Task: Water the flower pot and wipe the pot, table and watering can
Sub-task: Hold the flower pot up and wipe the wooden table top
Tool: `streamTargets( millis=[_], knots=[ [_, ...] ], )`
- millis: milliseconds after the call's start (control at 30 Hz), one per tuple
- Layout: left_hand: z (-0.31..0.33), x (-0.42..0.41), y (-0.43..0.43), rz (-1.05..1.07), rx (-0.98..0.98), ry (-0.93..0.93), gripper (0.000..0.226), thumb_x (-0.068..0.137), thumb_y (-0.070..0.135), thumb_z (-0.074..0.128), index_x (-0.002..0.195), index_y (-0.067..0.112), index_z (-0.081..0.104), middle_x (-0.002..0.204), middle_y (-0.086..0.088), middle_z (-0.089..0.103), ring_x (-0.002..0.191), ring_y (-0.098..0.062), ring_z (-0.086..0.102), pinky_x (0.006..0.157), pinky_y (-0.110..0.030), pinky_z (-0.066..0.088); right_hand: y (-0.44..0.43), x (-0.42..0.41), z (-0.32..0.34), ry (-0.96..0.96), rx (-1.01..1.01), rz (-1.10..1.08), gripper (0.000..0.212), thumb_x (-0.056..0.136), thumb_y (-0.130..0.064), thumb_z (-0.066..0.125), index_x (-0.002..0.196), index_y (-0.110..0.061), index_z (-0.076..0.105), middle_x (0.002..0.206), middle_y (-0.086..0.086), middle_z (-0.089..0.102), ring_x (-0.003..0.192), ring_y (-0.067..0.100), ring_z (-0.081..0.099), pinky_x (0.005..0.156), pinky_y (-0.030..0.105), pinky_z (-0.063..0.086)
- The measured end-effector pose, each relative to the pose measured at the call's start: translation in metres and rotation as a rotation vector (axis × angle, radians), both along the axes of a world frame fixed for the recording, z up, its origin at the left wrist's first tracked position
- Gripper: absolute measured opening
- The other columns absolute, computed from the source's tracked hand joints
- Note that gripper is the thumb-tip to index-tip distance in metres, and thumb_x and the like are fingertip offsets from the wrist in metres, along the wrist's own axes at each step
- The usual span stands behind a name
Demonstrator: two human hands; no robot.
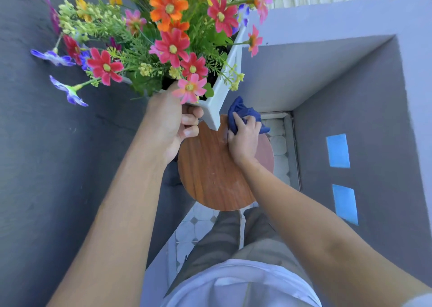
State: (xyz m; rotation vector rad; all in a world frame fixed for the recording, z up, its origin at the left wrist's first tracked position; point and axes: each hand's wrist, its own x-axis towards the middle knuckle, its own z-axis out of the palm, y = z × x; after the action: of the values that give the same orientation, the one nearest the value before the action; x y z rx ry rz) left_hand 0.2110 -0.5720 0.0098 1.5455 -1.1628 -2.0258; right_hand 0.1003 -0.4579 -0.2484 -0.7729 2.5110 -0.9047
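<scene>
A white square flower pot full of red, orange, pink and purple flowers is lifted and tilted above a round wooden table. My left hand grips the pot's near rim and wall. My right hand clutches a dark blue cloth and presses it on the tabletop, right beside the pot's lower corner. No watering can is in view.
Grey walls close in on the left and right, with a ledge behind the pot. Two blue tape patches mark the right wall. White tiled floor lies below the table. My legs stand against the table's near edge.
</scene>
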Motion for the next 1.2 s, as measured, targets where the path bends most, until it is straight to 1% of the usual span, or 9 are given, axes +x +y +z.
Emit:
streamTargets(
  millis=[67,200,333,433,533,733,833,967,1200],
  knots=[
    [-0.001,0.000,0.001,-0.003,0.005,-0.003,0.021,0.090,0.009,0.032,0.086,0.015,0.052,0.069,-0.009,0.055,0.048,-0.011,0.032,0.045,-0.026,0.021,-0.013,0.022,0.005,-0.017,-0.002,0.056,0.056,0.088,-0.012,0.073,0.143,-0.019,0.063,0.123,0.013,0.053,0.113,0.037,0.043,0.093,0.053,0.050],
    [-0.005,-0.001,0.002,0.004,0.012,-0.005,0.024,0.089,0.009,0.030,0.086,0.015,0.053,0.068,-0.009,0.054,0.047,-0.011,0.032,0.045,-0.026,0.020,-0.018,0.080,0.013,0.019,-0.026,0.333,0.040,0.093,-0.022,0.070,0.134,-0.020,0.068,0.114,0.012,0.055,0.101,0.036,0.045,0.076,0.049,0.050],
    [-0.006,0.001,0.001,-0.018,0.027,0.017,0.022,0.090,0.010,0.034,0.085,0.013,0.055,0.067,-0.008,0.054,0.046,-0.010,0.033,0.044,-0.025,0.021,0.011,0.134,0.008,-0.004,-0.011,0.655,0.054,0.087,-0.022,0.074,0.140,-0.023,0.064,0.116,0.011,0.053,0.101,0.037,0.044,0.077,0.048,0.048],
    [-0.004,0.002,-0.002,-0.014,0.026,0.040,0.018,0.091,0.010,0.035,0.087,0.014,0.053,0.067,-0.008,0.055,0.046,-0.010,0.033,0.044,-0.026,0.022,0.034,0.132,-0.002,0.026,-0.040,0.838,0.061,0.087,-0.021,0.078,0.145,-0.021,0.062,0.117,0.010,0.053,0.099,0.035,0.045,0.077,0.049,0.050],
    [-0.005,0.002,-0.004,0.009,0.015,0.032,0.019,0.090,0.010,0.032,0.089,0.015,0.051,0.069,-0.010,0.055,0.048,-0.011,0.033,0.045,-0.026,0.022,0.037,0.093,0.000,0.080,-0.067,0.786,0.062,0.086,-0.021,0.081,0.144,-0.019,0.062,0.117,0.010,0.055,0.104,0.036,0.048,0.084,0.049,0.049],
    [-0.005,0.000,0.007,-0.007,0.007,-0.005,0.025,0.089,0.005,0.028,0.088,0.015,0.051,0.069,-0.010,0.054,0.047,-0.011,0.032,0.043,-0.025,0.022,0.067,-0.009,0.002,0.106,0.063,0.194,0.060,0.084,-0.011,0.074,0.142,-0.015,0.061,0.119,0.014,0.054,0.108,0.038,0.047,0.093,0.055,0.050],
    [-0.004,-0.004,0.010,-0.040,0.001,0.012,0.024,0.092,0.005,0.030,0.086,0.014,0.052,0.069,-0.009,0.054,0.047,-0.010,0.033,0.043,-0.025,0.023,0.087,-0.022,-0.002,0.091,0.093,0.062,0.059,0.087,-0.006,0.068,0.144,-0.015,0.060,0.121,0.016,0.052,0.110,0.038,0.044,0.093,0.055,0.051],
    [-0.004,-0.011,0.013,-0.045,-0.017,-0.007,0.028,0.091,0.003,0.026,0.089,0.013,0.051,0.069,-0.010,0.055,0.048,-0.011,0.033,0.044,-0.026,0.022,0.103,0.011,0.006,0.098,0.074,0.163,0.057,0.085,-0.005,0.071,0.141,-0.017,0.063,0.119,0.014,0.054,0.105,0.037,0.046,0.086,0.052,0.052],
    [-0.005,-0.012,0.018,-0.115,-0.057,0.054,0.024,0.093,0.006,0.036,0.082,0.014,0.055,0.069,-0.007,0.054,0.046,-0.010,0.033,0.043,-0.025,0.023,0.130,0.096,0.004,0.031,-0.011,0.695,0.062,0.078,-0.009,0.080,0.138,-0.021,0.066,0.116,0.010,0.056,0.101,0.036,0.049,0.076,0.048,0.052]
  ],
)
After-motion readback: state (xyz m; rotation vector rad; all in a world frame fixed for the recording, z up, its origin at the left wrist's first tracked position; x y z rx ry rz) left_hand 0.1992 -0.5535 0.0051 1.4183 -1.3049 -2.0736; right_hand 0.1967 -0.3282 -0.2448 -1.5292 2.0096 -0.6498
